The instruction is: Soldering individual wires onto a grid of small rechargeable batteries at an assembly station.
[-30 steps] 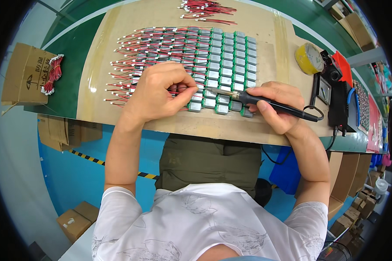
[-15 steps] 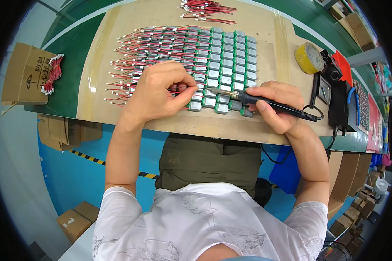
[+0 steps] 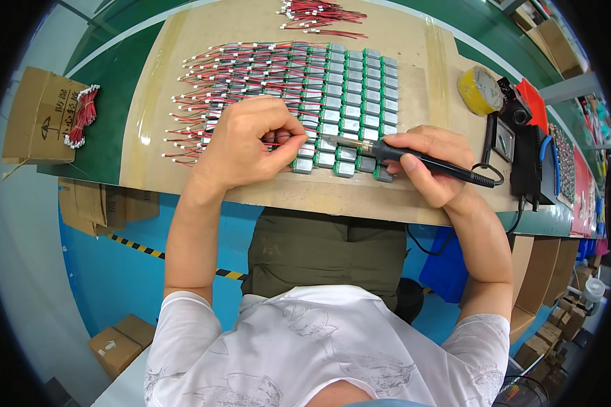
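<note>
My right hand [image 3: 433,163] grips the black handle of a soldering iron [image 3: 414,157]. The iron's metal tip points left, to the ends of the wires at my left fingertips. My left hand [image 3: 261,139] is closed in a pinch on a thin red-and-black wire lead, mostly hidden by the fingers. Under and around both hands lie rows of small silver-grey battery cells [image 3: 349,112] with green circuit strips. Toward the left, many cells bear red-and-black leads [image 3: 204,78] with white plugs; the right-hand columns show bare strips.
Loose leads [image 3: 322,15] lie in a pile at the far edge of the cardboard sheet [image 3: 414,61]. A yellow tape roll [image 3: 480,90] and a black soldering station [image 3: 526,159] stand at the right. A cardboard box [image 3: 44,115] with a bundle of leads [image 3: 83,117] is at the left.
Both hands hold almost the same place, with the iron's tip still by the left fingertips. The view has shifted very slightly.
</note>
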A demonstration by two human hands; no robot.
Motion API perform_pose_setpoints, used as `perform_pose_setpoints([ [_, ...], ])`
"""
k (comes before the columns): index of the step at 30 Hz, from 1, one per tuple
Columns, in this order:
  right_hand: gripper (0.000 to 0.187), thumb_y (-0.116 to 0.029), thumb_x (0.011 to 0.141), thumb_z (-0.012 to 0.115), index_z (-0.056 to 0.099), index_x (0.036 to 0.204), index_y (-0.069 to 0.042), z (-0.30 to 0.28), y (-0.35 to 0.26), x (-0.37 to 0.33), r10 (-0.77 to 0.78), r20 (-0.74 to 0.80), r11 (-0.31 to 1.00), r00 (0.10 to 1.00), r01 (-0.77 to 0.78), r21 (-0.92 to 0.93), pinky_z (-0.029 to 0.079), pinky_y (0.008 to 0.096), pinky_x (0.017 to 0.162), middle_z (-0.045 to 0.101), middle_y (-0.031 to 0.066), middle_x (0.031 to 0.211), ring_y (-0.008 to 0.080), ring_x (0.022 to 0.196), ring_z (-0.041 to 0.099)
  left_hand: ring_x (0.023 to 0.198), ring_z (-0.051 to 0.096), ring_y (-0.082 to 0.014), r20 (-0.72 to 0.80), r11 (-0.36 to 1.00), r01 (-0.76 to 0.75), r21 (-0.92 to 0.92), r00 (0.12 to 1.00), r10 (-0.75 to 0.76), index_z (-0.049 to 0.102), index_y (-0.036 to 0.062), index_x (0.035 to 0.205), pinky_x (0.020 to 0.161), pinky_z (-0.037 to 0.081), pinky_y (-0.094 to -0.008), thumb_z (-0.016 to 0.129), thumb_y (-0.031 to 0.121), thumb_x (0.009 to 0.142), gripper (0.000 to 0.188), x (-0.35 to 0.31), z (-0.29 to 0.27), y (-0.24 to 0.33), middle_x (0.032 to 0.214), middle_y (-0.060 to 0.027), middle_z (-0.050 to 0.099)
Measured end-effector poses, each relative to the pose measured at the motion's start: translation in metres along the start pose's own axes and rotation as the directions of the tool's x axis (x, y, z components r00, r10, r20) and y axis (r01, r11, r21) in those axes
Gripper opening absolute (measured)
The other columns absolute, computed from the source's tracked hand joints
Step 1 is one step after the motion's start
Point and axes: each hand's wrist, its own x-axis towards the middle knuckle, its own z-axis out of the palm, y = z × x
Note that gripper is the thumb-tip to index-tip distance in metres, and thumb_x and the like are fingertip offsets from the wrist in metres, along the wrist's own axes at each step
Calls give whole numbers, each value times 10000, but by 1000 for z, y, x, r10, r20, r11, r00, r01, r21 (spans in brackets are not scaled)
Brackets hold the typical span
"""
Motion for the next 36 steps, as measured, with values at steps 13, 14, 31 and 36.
perform_pose_setpoints([
  [13,250,29,844,660,759,1071,66,0,-1,-1,42,-10,999,999,-42,35,565,273,592,736,136,761,174,634,719,608,600,-192,1,1000,0,17,1000,0,695,32,764,554,471,-323,762,5,742,76,1,1,1,663,-59,615],
  [14,249,28,846,660,758,1072,66,0,0,-1,38,-7,999,999,-38,35,567,273,592,738,139,769,174,634,719,608,600,-192,2,1000,0,17,1000,0,695,32,764,554,471,-323,762,5,742,76,1,0,1,663,-59,615],
  [31,248,8,875,641,748,1089,75,-1,0,-1,39,-1,999,999,-39,19,556,268,601,735,152,784,172,630,715,631,605,-179,81,985,164,-57,984,-159,695,28,945,591,481,-302,792,33,776,195,2,-9,13,721,-54,639],
  [36,252,-9,895,627,743,1100,81,-1,0,-2,48,-7,998,999,-47,39,554,266,611,737,168,800,176,629,719,690,629,-196,174,993,96,-67,981,-83,689,27,990,627,511,-323,807,50,783,239,5,-16,12,793,-63,656],
])
